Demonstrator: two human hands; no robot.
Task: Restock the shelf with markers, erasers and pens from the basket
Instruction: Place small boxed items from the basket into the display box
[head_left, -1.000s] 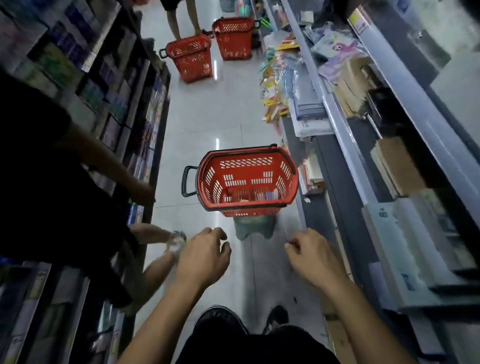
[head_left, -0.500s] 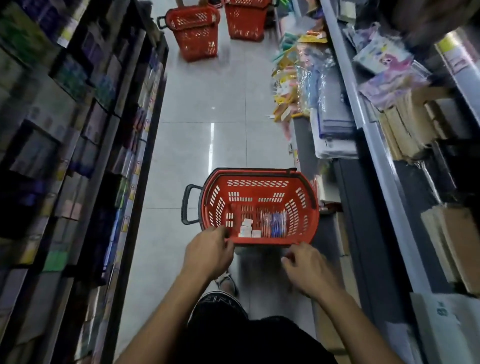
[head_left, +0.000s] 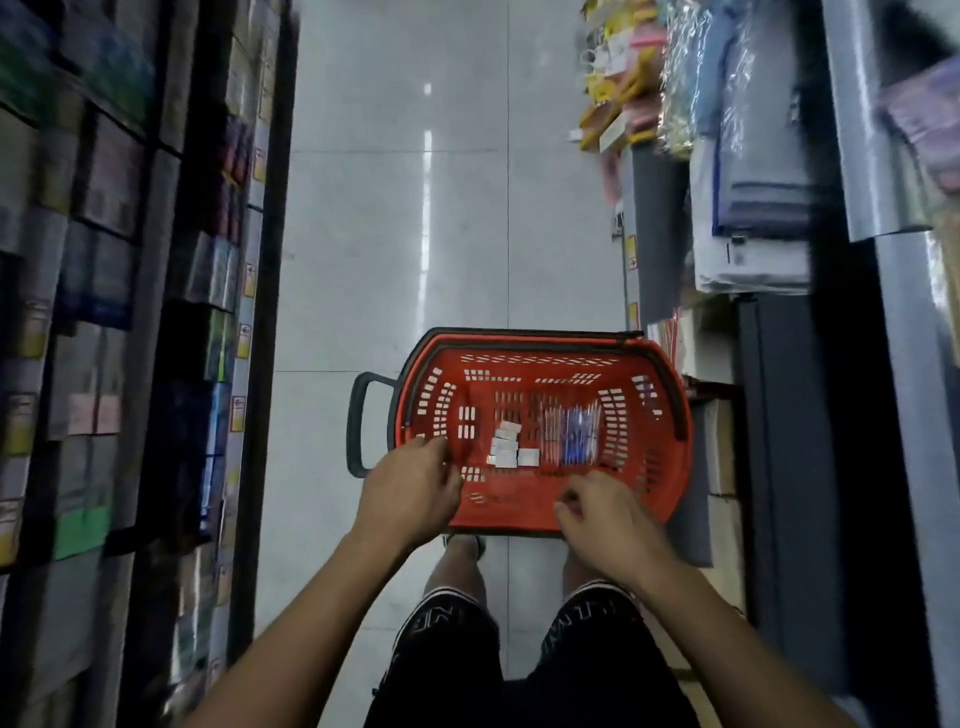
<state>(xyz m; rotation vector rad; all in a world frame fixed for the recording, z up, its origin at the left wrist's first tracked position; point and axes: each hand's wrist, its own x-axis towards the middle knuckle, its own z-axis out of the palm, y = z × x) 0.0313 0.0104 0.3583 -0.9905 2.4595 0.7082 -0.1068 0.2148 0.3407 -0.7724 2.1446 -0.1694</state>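
Since the frame a second back the view is closing in on the red basket (head_left: 540, 431): both hands were hanging short of it with loosely curled fingers, now they are sitting at its near rim. Meaning: approach is done, picking is about to start, nothing restocked yet by my read

Left hand (head_left: 410, 493) is resting at the rim's 8 o'clock corner, fingers curling loosely over the edge, whether actually gripping it cannot tell. Right hand (head_left: 608, 514) is lying over the near wall at 5 o'clock, fingers bent, narrow, holding nothing that shows

Basket is sitting on the aisle floor (head_left: 415, 234) at frame centre, long axis running 9 to 3, black handle (head_left: 358, 421) sticking out at 9 o'clock. Inside: white erasers (head_left: 506, 447) clustering near the middle, pens (head_left: 571, 434) just to their 3 o'clock side, long axes running 12 to 6, tips too blurry to say which way they are pointing. Markers not telling apart from pens

Shelf with stationery packs (head_left: 748, 197) is standing at 2 o'clock, boxed-goods shelf (head_left: 130, 260) at 9 o'clock
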